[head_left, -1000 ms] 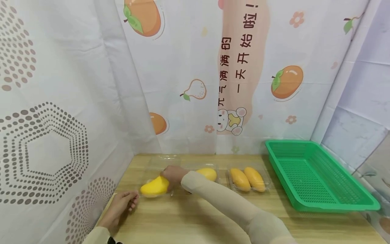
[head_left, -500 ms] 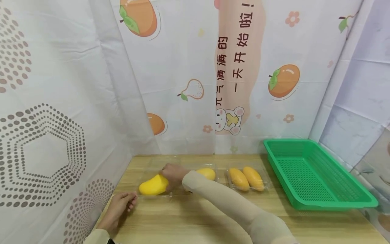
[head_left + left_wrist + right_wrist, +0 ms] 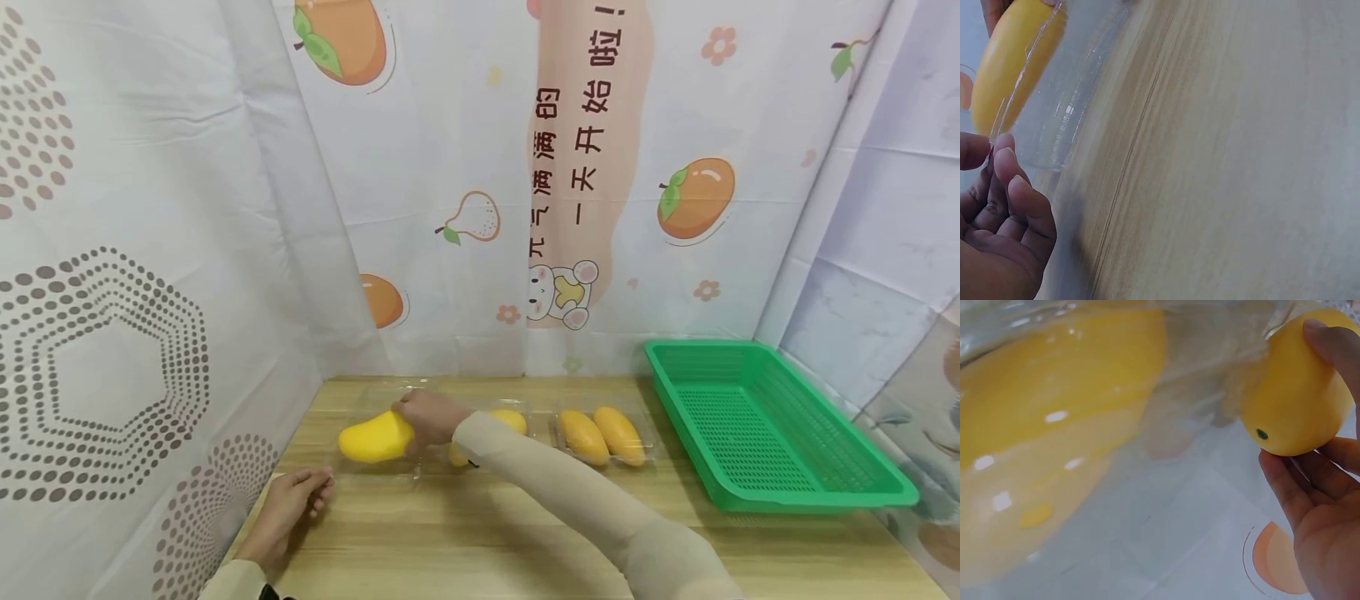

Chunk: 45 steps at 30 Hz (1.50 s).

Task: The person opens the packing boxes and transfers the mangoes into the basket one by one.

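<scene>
My right hand grips a yellow mango by its right end, over a clear plastic box at the left of the table. In the right wrist view the thumb lies on one side of the mango and the fingers support the other; a small green spot marks its end. At the box's left side my left hand pinches the thin plastic edge between thumb and fingertips, as the left wrist view shows. Just right of this box, a second clear box holds yellow mangoes, partly hidden behind my right hand and sleeve.
Farther right, two orange-yellow mangoes lie in another clear box. A green plastic basket stands at the table's right side. Printed curtains close off the back and sides of the wooden table.
My right hand has raised the mango a little from its place in the left box. The left hand stays at the box's edge. The head view has shifted slightly.
</scene>
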Available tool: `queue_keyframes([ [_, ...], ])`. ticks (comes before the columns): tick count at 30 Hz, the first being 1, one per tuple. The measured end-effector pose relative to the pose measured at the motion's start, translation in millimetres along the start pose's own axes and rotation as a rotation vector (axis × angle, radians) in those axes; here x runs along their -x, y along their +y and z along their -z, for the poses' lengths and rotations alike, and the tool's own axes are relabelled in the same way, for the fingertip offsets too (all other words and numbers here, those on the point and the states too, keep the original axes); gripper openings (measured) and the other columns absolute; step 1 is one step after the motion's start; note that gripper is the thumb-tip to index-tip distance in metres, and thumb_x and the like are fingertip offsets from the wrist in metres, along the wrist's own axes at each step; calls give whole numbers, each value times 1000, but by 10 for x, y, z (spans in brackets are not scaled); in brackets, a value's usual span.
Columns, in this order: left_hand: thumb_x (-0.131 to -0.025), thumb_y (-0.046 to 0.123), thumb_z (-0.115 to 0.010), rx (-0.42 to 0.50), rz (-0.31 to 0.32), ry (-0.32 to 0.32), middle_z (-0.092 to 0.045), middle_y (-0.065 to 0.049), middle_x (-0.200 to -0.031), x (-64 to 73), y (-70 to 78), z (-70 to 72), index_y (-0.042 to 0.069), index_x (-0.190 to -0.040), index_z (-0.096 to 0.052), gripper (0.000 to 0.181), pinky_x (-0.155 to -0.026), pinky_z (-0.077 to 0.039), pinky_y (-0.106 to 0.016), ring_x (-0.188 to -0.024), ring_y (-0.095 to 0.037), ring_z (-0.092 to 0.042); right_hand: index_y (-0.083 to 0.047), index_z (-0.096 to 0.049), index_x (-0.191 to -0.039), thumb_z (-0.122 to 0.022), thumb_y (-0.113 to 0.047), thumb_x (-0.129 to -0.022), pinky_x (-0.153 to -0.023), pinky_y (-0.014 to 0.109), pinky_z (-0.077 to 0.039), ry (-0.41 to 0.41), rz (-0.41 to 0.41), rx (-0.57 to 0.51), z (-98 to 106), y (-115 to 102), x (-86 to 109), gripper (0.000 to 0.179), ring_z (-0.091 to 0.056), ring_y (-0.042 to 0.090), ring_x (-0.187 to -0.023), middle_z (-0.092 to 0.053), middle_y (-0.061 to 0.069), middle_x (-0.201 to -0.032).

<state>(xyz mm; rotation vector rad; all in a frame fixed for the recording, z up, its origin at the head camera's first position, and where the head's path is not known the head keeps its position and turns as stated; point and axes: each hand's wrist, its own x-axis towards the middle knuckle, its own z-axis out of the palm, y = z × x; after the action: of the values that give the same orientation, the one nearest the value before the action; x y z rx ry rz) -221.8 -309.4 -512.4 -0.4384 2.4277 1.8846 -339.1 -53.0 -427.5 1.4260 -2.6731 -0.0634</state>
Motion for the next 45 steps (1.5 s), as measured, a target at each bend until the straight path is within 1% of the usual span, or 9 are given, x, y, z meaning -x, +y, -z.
queue_keyframes([
  [6, -107, 25, -57, -5, 10, 23, -65, -4, -81, 28, 6, 0, -7, -105, -67, 33, -57, -50, -25, -68, -13, -55, -12, -65, -128, -92, -45, -76, -92, 24, -50, 22, -4, -27, 21, 68, 46, 67, -61, 15, -104, -67, 1, -119],
  [13, -107, 23, -55, -2, 6, 25, -67, -6, -86, 46, 0, -8, -9, -110, -65, 34, -57, -50, -24, -69, -13, -56, -10, -64, -129, -92, -43, -76, -94, 24, -49, 34, -20, -72, 107, 113, 147, 67, -62, 15, -106, -67, 2, -120],
  [20, -107, 23, -56, 1, 10, 40, -67, -6, -86, 48, 0, 14, -9, -110, -66, 33, -57, -51, -24, -69, -12, -57, -9, -65, -130, -91, -45, -76, -94, 24, -50, 60, -14, -40, 190, 155, 207, 70, -64, 15, -105, -68, 2, -120],
  [22, -107, 23, -56, -5, 9, 40, -67, -5, -86, 52, 3, 21, -8, -110, -66, 33, -57, -51, -24, -69, -12, -56, -8, -65, -129, -91, -45, -76, -93, 24, -50, 63, -14, -48, 202, 176, 227, 69, -63, 15, -105, -68, 2, -120],
  [29, -107, 22, -57, 5, -6, 28, -67, -5, -85, 49, 19, 5, -9, -107, -67, 32, -57, -51, -24, -68, -12, -57, -6, -65, -130, -91, -38, -78, -94, 26, -50, 47, -57, -124, 203, 304, 334, 67, -61, 16, -105, -67, 4, -121],
  [33, -107, 21, -57, 9, -1, 33, -67, -5, -85, 31, 17, -14, -10, -109, -66, 32, -56, -50, -24, -67, -12, -57, -5, -66, -128, -91, -38, -78, -92, 27, -51, 52, -63, -131, 221, 385, 420, 65, -62, 16, -102, -68, 4, -118],
  [36, -107, 22, -56, 13, 2, 35, -67, -5, -85, 28, 18, 0, -10, -109, -65, 33, -56, -50, -24, -68, -12, -57, -5, -67, -126, -91, -38, -78, -89, 26, -51, 63, -64, -139, 227, 430, 468, 63, -61, 15, -98, -68, 3, -113],
  [39, -107, 22, -57, 18, 2, 30, -67, -4, -85, 32, 24, 5, -9, -108, -65, 32, -56, -50, -24, -68, -11, -56, -5, -67, -124, -92, -36, -77, -88, 27, -52, 75, -72, -147, 235, 471, 522, 62, -61, 16, -96, -69, 3, -111],
  [45, -106, 20, -57, 32, 15, 34, -66, -5, -83, 53, 35, -1, -9, -108, -65, 30, -56, -50, -24, -67, -12, -56, -3, -66, -126, -92, -36, -77, -92, 31, -52, 77, -105, -162, 269, 537, 641, 65, -63, 20, -102, -70, 6, -115],
])
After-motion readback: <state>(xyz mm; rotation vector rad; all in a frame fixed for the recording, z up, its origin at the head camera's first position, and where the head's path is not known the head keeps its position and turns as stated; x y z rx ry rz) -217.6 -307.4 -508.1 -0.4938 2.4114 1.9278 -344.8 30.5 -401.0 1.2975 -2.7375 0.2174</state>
